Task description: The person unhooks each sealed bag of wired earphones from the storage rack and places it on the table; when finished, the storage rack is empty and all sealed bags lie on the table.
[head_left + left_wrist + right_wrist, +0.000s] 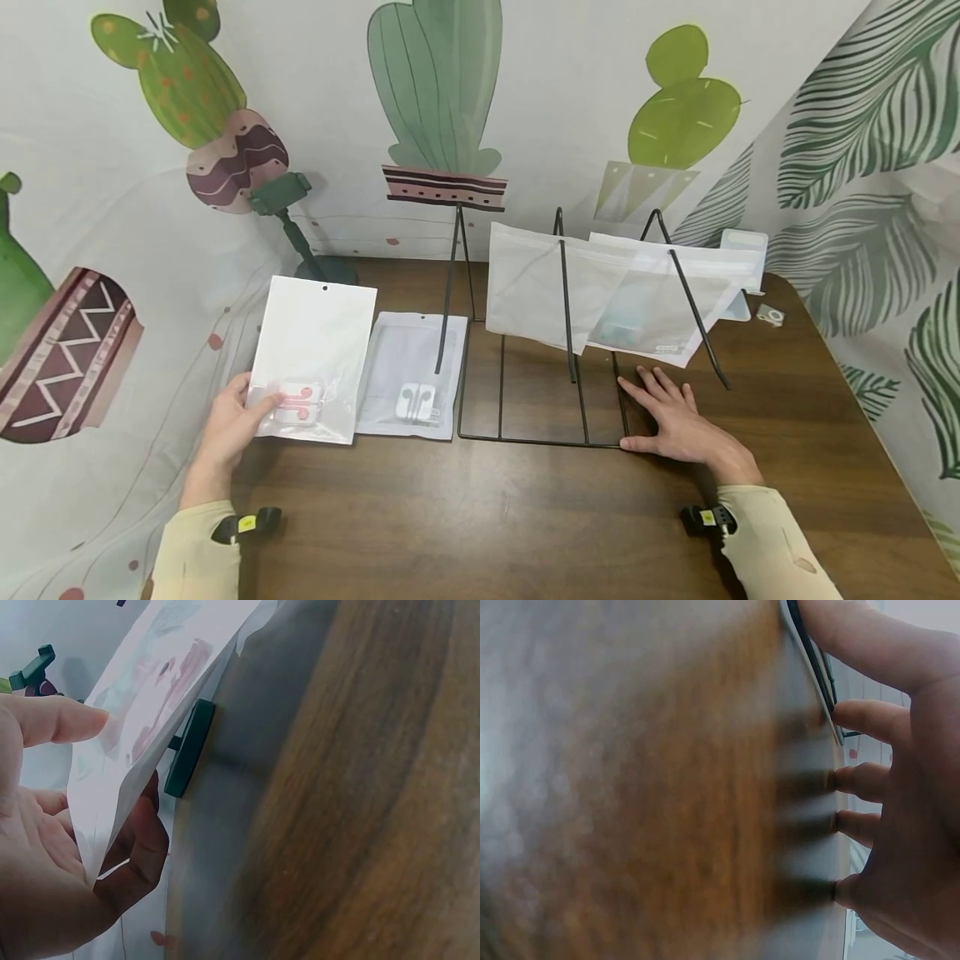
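My left hand [228, 429] pinches the lower left edge of a white zip bag [318, 333], thumb in front and fingers behind. Through the bag's front show pink earphones [297, 402] in a clear case. In the left wrist view the bag is tilted up off the wooden table. Beside it, a second bag [390, 358] with white earphones [415, 402] lies against the left side of a black wire rack [566, 292]. My right hand [678, 425] rests on the table with fingers spread, its thumb and index fingertips at the rack's right side.
Two zip bags, one pale [525, 283] and one with bluish contents [645, 292], stand between the rack's dividers. A dark green stand [326, 268] is at the back left. At the back right are a small silver clip-on device [770, 314] and a pale package [742, 246].
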### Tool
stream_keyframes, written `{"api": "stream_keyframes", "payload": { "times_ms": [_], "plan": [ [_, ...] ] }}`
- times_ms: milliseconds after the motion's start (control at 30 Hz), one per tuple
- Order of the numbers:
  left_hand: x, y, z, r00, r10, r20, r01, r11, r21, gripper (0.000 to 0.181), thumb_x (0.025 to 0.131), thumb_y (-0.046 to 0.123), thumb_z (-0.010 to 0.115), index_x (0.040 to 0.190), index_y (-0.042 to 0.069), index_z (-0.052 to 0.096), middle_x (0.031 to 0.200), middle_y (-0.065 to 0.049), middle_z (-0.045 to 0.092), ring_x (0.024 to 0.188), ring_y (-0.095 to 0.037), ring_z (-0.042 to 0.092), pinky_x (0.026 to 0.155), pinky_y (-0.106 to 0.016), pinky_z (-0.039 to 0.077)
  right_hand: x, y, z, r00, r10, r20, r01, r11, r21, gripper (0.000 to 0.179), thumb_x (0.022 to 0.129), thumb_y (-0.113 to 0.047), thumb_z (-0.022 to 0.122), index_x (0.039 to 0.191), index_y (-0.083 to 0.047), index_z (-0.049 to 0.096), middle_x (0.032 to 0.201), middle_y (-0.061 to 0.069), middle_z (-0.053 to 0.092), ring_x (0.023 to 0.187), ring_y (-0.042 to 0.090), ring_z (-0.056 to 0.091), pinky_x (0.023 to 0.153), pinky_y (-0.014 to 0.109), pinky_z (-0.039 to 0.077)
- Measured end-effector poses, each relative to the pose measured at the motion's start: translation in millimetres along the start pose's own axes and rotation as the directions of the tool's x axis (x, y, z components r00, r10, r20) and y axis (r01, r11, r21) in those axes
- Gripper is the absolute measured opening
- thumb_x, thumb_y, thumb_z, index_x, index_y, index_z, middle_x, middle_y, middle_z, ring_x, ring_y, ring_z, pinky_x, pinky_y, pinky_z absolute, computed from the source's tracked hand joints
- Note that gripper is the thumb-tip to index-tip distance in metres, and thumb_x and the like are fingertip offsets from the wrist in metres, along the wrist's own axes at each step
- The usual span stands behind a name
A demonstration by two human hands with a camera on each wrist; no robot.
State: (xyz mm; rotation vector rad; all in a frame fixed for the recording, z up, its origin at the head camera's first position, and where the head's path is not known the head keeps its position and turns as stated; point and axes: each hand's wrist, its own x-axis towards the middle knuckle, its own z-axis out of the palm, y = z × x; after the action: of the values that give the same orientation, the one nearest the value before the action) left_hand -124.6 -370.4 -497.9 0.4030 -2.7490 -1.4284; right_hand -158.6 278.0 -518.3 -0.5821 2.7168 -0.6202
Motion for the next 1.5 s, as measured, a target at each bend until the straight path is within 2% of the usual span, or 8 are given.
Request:
{"api": "stream_keyframes", "payload": {
  "times_ms": [167, 467, 867, 1033, 1133, 1200, 1367, 1500],
  "plan": [
    [1.8, -1.3, 1.5, 1.000, -0.011, 0.010, 0.012, 1.000, -0.010, 0.053, 0.096, 0.019, 0.059, 0.137, -0.009, 0.041, 0.103, -0.007, 0.058, 0.079, 0.001, 0.056, 0.068, -0.015, 0.050, -3.7, 0.5, -1.3, 1.000, 0.005, -0.003, -0.005, 1.000, 0.013, 0.096, 0.079, -0.056, 0.073, 0.154, -0.015, 0.029, 0.160, 0.027, 0.010, 0.146, 0.049, 0.002, 0.105, 0.077, -0.002],
    [7.2, -3.4, 0.5, 0.997, -0.061, 0.042, 0.060, 0.998, 0.022, 0.057, 0.095, 0.019, 0.059, 0.138, -0.013, 0.039, 0.125, -0.030, 0.054, 0.083, 0.006, 0.051, 0.069, -0.011, 0.048, -2.4, 1.8, 1.3, 1.000, 0.000, -0.003, 0.000, 1.000, 0.006, 0.095, 0.079, -0.056, 0.072, 0.154, -0.017, 0.029, 0.160, 0.026, 0.010, 0.146, 0.049, 0.002, 0.106, 0.076, -0.002],
    [11.9, -3.7, -3.1, 0.990, -0.102, 0.096, 0.099, 0.994, 0.040, 0.058, 0.097, 0.020, 0.056, 0.138, -0.015, 0.036, 0.127, -0.028, 0.051, 0.085, 0.005, 0.048, 0.072, -0.011, 0.044, -1.3, 0.5, 1.6, 1.000, 0.001, -0.005, -0.001, 1.000, 0.010, 0.096, 0.079, -0.056, 0.073, 0.154, -0.015, 0.029, 0.160, 0.026, 0.010, 0.147, 0.048, 0.001, 0.106, 0.076, -0.002],
    [13.9, -3.1, -4.5, 0.989, -0.118, 0.093, 0.114, 0.992, 0.046, 0.057, 0.097, 0.019, 0.055, 0.138, -0.015, 0.036, 0.130, -0.030, 0.048, 0.097, -0.008, 0.050, 0.076, -0.012, 0.041, -0.2, 1.1, 1.9, 1.000, -0.001, -0.006, 0.001, 1.000, 0.009, 0.096, 0.078, -0.057, 0.073, 0.154, -0.015, 0.029, 0.160, 0.026, 0.011, 0.147, 0.048, 0.001, 0.106, 0.076, -0.002],
    [15.6, -2.7, -5.6, 0.983, -0.146, 0.109, 0.141, 0.989, 0.053, 0.060, 0.098, 0.021, 0.054, 0.141, -0.015, 0.032, 0.134, -0.031, 0.045, 0.111, -0.025, 0.049, 0.083, -0.019, 0.040, 0.4, 1.5, 2.2, 1.000, -0.003, -0.008, 0.003, 1.000, 0.007, 0.097, 0.078, -0.057, 0.073, 0.154, -0.015, 0.029, 0.160, 0.026, 0.010, 0.147, 0.048, 0.001, 0.106, 0.076, -0.002],
    [16.8, -3.0, -6.2, 0.978, -0.167, 0.122, 0.162, 0.985, 0.052, 0.063, 0.098, 0.022, 0.052, 0.143, -0.015, 0.029, 0.137, -0.033, 0.042, 0.118, -0.034, 0.045, 0.090, -0.028, 0.041, 0.7, 1.7, 2.4, 1.000, -0.004, -0.010, 0.005, 1.000, 0.005, 0.097, 0.078, -0.057, 0.072, 0.154, -0.015, 0.029, 0.160, 0.026, 0.010, 0.146, 0.048, 0.002, 0.106, 0.076, -0.002],
    [18.7, -5.6, -6.3, 0.972, -0.197, 0.130, 0.190, 0.979, 0.068, 0.067, 0.097, 0.022, 0.053, 0.144, -0.017, 0.024, 0.140, -0.037, 0.037, 0.125, -0.044, 0.041, 0.103, -0.054, 0.036, 1.0, 1.3, 2.5, 1.000, -0.007, -0.014, 0.007, 1.000, 0.001, 0.097, 0.078, -0.057, 0.073, 0.154, -0.015, 0.030, 0.160, 0.027, 0.011, 0.146, 0.048, 0.002, 0.106, 0.077, -0.001],
    [18.8, -6.4, -5.5, 0.971, -0.206, 0.120, 0.194, 0.976, 0.104, 0.069, 0.095, 0.020, 0.055, 0.143, -0.018, 0.024, 0.141, -0.040, 0.034, 0.128, -0.049, 0.039, 0.107, -0.060, 0.034, 1.1, 1.0, 2.0, 1.000, -0.006, -0.013, 0.006, 1.000, 0.004, 0.096, 0.078, -0.056, 0.073, 0.154, -0.015, 0.030, 0.160, 0.027, 0.011, 0.146, 0.048, 0.002, 0.106, 0.076, -0.002]
  ]
}}
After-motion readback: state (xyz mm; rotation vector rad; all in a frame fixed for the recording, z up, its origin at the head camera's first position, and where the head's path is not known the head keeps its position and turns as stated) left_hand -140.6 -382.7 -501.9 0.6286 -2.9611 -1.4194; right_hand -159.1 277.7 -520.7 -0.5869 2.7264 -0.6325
